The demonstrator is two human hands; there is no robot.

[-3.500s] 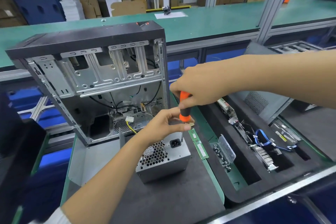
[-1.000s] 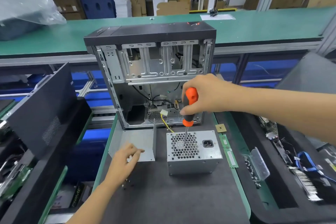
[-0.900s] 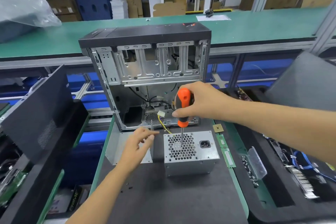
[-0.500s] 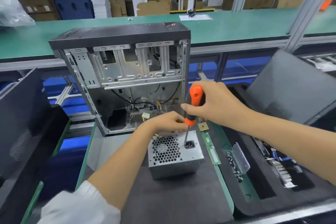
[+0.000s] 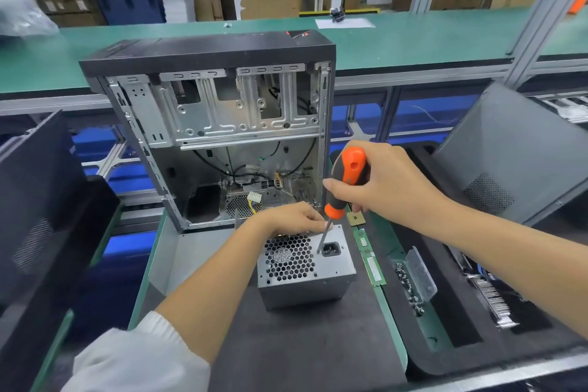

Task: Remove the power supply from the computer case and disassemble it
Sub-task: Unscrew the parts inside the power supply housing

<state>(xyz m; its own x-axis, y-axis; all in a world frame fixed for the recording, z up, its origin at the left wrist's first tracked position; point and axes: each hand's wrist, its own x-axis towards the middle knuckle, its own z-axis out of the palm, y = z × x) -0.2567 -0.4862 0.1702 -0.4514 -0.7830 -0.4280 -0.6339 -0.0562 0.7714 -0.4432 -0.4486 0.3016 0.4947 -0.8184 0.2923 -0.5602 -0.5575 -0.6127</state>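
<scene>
The power supply (image 5: 305, 267) stands out of the computer case (image 5: 219, 130) on the dark mat of the counter (image 5: 296, 347), its fan grille and socket face up, likely so the cover screws can be reached. The left hand (image 5: 294, 219) has its grip on the far top edge to steady it, while the right hand (image 5: 378, 181) is clenched round the orange screwdriver (image 5: 345, 183), its tip down beside the socket (seemingly on a screw). No brand or label is legible.

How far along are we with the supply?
Done: the supply is out of the case and stands on the mat. In hand: the left hand steadies its far edge while the right hand sets a screwdriver beside the socket. Left: its cover still looks closed.
</scene>
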